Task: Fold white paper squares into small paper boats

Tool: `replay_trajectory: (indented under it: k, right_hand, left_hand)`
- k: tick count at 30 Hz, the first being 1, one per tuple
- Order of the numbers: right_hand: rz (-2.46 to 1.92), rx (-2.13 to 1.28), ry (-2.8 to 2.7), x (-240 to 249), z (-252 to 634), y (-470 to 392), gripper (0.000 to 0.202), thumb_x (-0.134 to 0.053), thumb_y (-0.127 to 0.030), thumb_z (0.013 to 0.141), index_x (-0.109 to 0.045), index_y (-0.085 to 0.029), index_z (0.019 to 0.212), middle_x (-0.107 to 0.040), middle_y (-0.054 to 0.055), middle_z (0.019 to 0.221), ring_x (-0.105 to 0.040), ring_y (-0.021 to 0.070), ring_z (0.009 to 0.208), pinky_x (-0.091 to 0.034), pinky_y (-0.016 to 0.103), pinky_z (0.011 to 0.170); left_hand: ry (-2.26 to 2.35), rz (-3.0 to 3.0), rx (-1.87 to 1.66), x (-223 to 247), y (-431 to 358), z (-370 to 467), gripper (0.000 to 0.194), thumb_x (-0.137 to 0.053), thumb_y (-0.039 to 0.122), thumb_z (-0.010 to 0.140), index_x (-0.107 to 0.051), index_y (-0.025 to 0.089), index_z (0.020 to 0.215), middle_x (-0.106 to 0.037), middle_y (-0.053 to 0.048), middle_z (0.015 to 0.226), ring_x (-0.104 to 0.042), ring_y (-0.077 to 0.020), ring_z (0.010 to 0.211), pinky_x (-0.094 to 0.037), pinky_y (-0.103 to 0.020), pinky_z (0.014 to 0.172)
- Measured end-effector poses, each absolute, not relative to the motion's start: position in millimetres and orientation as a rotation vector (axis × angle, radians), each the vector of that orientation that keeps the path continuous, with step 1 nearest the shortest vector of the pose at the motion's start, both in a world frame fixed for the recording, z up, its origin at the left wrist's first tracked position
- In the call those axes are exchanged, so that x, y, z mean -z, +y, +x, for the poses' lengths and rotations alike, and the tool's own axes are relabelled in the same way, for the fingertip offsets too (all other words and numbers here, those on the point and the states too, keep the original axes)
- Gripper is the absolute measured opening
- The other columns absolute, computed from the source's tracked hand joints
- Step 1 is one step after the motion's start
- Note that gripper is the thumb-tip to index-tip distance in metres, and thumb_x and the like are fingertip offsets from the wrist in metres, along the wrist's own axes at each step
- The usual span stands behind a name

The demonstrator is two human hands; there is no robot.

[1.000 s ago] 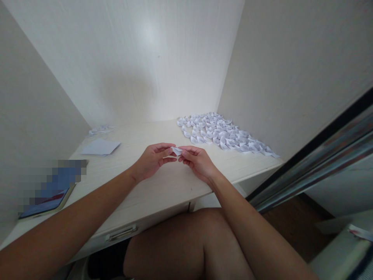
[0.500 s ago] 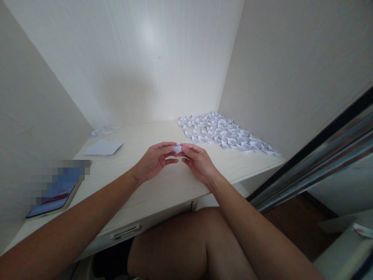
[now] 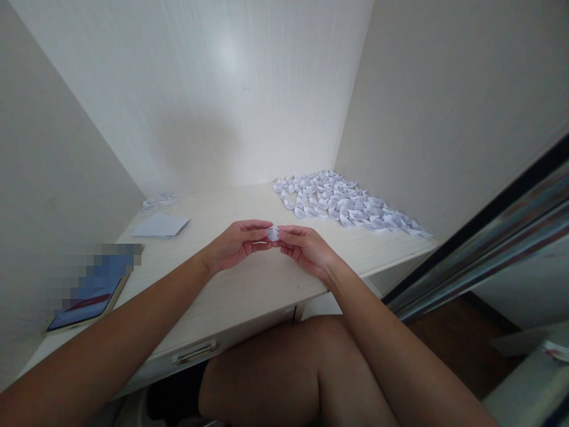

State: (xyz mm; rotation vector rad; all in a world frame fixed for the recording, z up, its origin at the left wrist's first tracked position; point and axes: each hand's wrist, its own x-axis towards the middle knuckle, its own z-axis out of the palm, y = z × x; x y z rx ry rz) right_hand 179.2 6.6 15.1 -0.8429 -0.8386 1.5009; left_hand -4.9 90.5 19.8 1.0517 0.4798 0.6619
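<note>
Between the fingertips of both hands is a small piece of folded white paper (image 3: 272, 233), held above the desk. My left hand (image 3: 237, 243) pinches its left side, and my right hand (image 3: 306, 246) pinches its right side. The fingers cover its edges, so its full shape is hidden. Beyond my right hand, many small folded white paper pieces (image 3: 347, 201) lie in a spread pile against the right wall. To the left of my left hand lies a short stack of flat white paper (image 3: 160, 225).
A phone or tablet (image 3: 95, 302) with a lit, partly blurred screen leans at the desk's left side. White paper strips (image 3: 160, 200) lie in the back left corner. The white desk (image 3: 249, 290) has a drawer with a metal handle (image 3: 195, 352) above my legs.
Both hands have come slightly closer together around the folded paper, and its visible face has turned. The lower fingers have drawn in toward it. The view has shifted a little.
</note>
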Motion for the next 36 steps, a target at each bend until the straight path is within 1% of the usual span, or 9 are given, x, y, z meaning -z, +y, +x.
replay_trajectory:
  k: [3,8,14,19,23,26,31,36]
  right_hand:
    - [-0.887,-1.552,-0.859,-14.9,179.8,5.6,0.037,-0.097,-0.034,0.059,-0.078,-0.016,0.086,-0.075,0.001,0.081,-0.068,0.0100,0.076,-0.047,0.021,0.072]
    - [-0.904,-1.554,-0.872,-14.9,180.1,5.6,0.037,-0.097,-0.035,0.057,-0.075,-0.016,0.079,-0.071,-0.001,0.073,-0.064,0.0084,0.068,-0.047,0.019,0.064]
    - [-0.919,-1.595,-0.807,-14.3,182.7,6.5,0.035,-0.098,-0.025,0.054,-0.075,-0.015,0.079,-0.072,-0.001,0.076,-0.066,0.0080,0.070,-0.051,0.018,0.068]
    - [-0.973,-1.631,-0.787,-14.3,181.8,6.7,0.027,-0.093,-0.019,0.061,-0.073,-0.015,0.078,-0.070,0.000,0.071,-0.065,0.0081,0.065,-0.050,0.017,0.061]
    - [-1.007,-1.622,-0.793,-16.6,179.4,7.1,0.024,-0.090,-0.016,0.062,-0.070,-0.015,0.077,-0.069,-0.001,0.068,-0.064,0.0088,0.061,-0.046,0.018,0.055]
    - [-1.100,-1.545,-0.827,-19.7,177.6,6.6,0.018,-0.086,-0.016,0.066,-0.071,-0.015,0.075,-0.070,0.000,0.069,-0.065,0.0093,0.061,-0.042,0.018,0.052]
    - [-1.258,-1.369,-0.940,-25.3,173.7,3.7,0.009,-0.081,-0.019,0.072,-0.073,-0.016,0.073,-0.071,0.001,0.068,-0.065,0.0095,0.060,-0.039,0.019,0.053]
    - [-1.413,-1.185,-1.058,-24.2,171.0,4.7,0.004,-0.074,-0.020,0.077,-0.074,-0.017,0.074,-0.072,0.002,0.068,-0.067,0.0116,0.062,-0.038,0.020,0.051]
  left_hand:
    - [0.498,1.078,-0.592,-20.0,92.0,-7.3,0.031,-0.091,0.014,0.068,-0.078,0.010,0.097,-0.080,-0.011,0.092,-0.077,-0.0181,0.079,-0.063,-0.025,0.076]
    - [0.488,1.109,-0.568,-22.1,93.6,-9.1,0.033,-0.093,0.016,0.066,-0.078,0.010,0.095,-0.079,-0.008,0.086,-0.075,-0.0155,0.073,-0.064,-0.025,0.072]
    - [0.495,1.138,-0.542,-19.9,96.0,-10.4,0.032,-0.094,0.018,0.066,-0.077,0.010,0.093,-0.078,-0.007,0.086,-0.074,-0.0149,0.074,-0.063,-0.026,0.073]
    - [0.494,1.108,-0.488,-15.0,96.2,-9.0,0.036,-0.096,0.020,0.063,-0.077,0.012,0.092,-0.078,-0.005,0.083,-0.074,-0.0155,0.070,-0.062,-0.027,0.072]
    - [0.497,1.113,-0.493,-14.1,95.8,-7.9,0.036,-0.096,0.020,0.062,-0.076,0.013,0.091,-0.077,-0.004,0.082,-0.074,-0.0151,0.070,-0.062,-0.028,0.072]
    - [0.528,1.143,-0.512,-15.4,95.3,-7.1,0.038,-0.097,0.022,0.061,-0.075,0.012,0.090,-0.076,-0.004,0.082,-0.073,-0.0156,0.071,-0.061,-0.029,0.073]
    - [0.607,1.246,-0.554,-19.5,92.5,-5.6,0.040,-0.098,0.027,0.057,-0.075,0.011,0.086,-0.075,-0.005,0.078,-0.072,-0.0171,0.069,-0.061,-0.032,0.072]
    - [0.698,1.309,-0.607,-20.8,89.6,-3.5,0.036,-0.096,0.028,0.057,-0.076,0.011,0.082,-0.075,-0.007,0.079,-0.070,-0.0169,0.069,-0.061,-0.035,0.071]
